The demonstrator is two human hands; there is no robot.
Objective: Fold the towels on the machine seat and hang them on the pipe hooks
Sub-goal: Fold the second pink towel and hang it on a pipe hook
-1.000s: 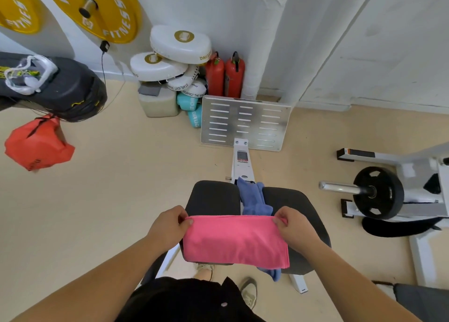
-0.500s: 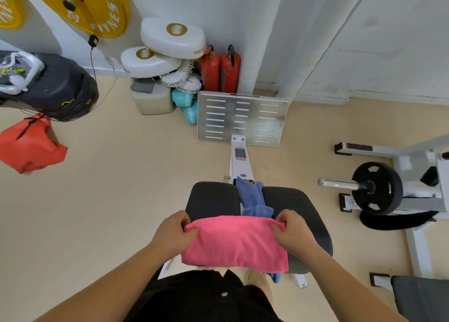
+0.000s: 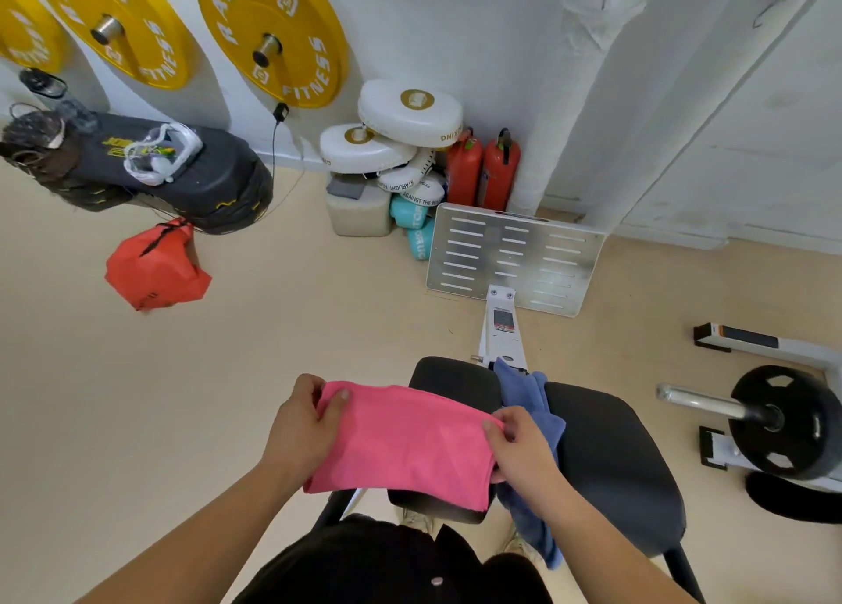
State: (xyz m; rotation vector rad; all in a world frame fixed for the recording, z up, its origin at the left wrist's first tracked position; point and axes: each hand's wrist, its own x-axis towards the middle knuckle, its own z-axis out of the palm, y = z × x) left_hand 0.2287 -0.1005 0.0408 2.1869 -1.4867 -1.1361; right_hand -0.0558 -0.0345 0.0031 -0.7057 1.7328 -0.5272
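Between the hands, over the left pad of the machine seat [image 3: 610, 457], the pink towel [image 3: 401, 444] is stretched out folded, long axis side to side. The left hand [image 3: 300, 430] pinches its left end and the right hand [image 3: 524, 453] its right end. The white pipe [image 3: 560, 125] stands well apart, ahead and rightward, nearer the right hand, beside which the blue towel [image 3: 519, 389] lies on the seat.

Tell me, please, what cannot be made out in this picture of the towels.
- Head view, pink towel: its underside and number of folds, hidden by its top layer.
- Head view, blue towel: its middle, covered by the pink towel and the right hand.
- Head view, pipe: its top, cut off by the upper edge; any hooks too small.
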